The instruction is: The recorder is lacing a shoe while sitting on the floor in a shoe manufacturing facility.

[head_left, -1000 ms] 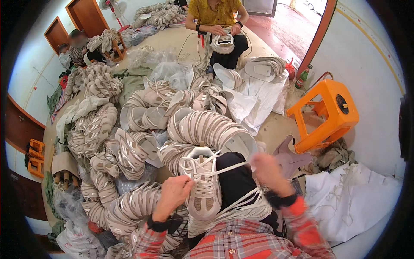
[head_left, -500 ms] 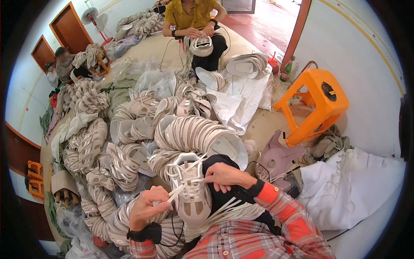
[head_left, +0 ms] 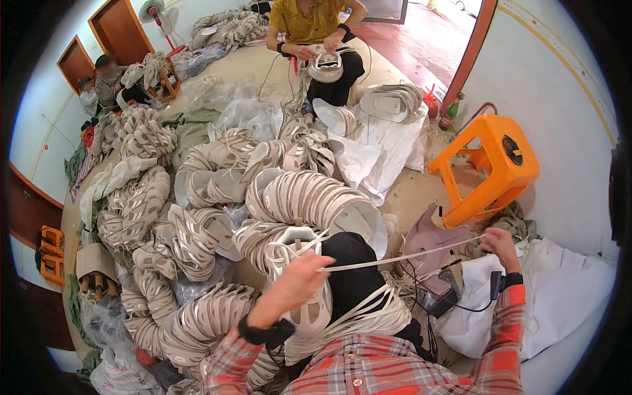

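Observation:
A beige and white shoe upper sits on my black-trousered leg, its toe toward me. A pale flat shoelace stretches taut from the upper out to the right. My right hand is far out to the right, fingers closed on the lace's outer end. Over the upper's lacing area, my left hand is slightly blurred, with curled fingers closed on the lace where it leaves the shoe. It covers part of the eyelets. A bundle of loose pale laces lies across my lap.
Curved stacks of shoe uppers lie ahead and to the left. An orange stool stands at the right, above a white sack. A dark box with a cable lies by my right arm. Opposite, a co-worker handles another upper.
My right hand has moved from the upper far out to the right, drawing the lace out straight. My left hand has come from the shoe's left side onto its lacing.

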Demonstrator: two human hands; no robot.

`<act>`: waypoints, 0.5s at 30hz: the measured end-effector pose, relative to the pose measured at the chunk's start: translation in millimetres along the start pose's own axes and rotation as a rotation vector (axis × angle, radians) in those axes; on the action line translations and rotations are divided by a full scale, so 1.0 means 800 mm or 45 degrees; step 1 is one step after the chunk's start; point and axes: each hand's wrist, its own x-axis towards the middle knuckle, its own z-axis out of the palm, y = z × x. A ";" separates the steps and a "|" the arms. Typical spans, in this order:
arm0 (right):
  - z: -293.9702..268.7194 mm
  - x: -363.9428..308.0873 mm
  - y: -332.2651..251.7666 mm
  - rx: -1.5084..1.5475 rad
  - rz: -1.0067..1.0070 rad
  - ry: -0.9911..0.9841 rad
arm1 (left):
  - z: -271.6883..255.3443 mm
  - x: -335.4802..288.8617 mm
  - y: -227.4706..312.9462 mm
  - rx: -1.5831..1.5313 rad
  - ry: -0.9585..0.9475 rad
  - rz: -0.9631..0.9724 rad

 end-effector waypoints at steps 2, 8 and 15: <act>0.003 0.008 0.013 1.107 0.024 0.388 | 0.039 0.005 0.005 0.093 0.019 0.164; 0.002 0.025 0.050 1.409 -0.220 0.683 | 0.065 -0.003 0.051 0.488 -0.423 0.127; 0.321 -0.039 -0.249 0.403 -0.195 -0.722 | 0.017 -0.045 0.013 0.292 0.131 -0.196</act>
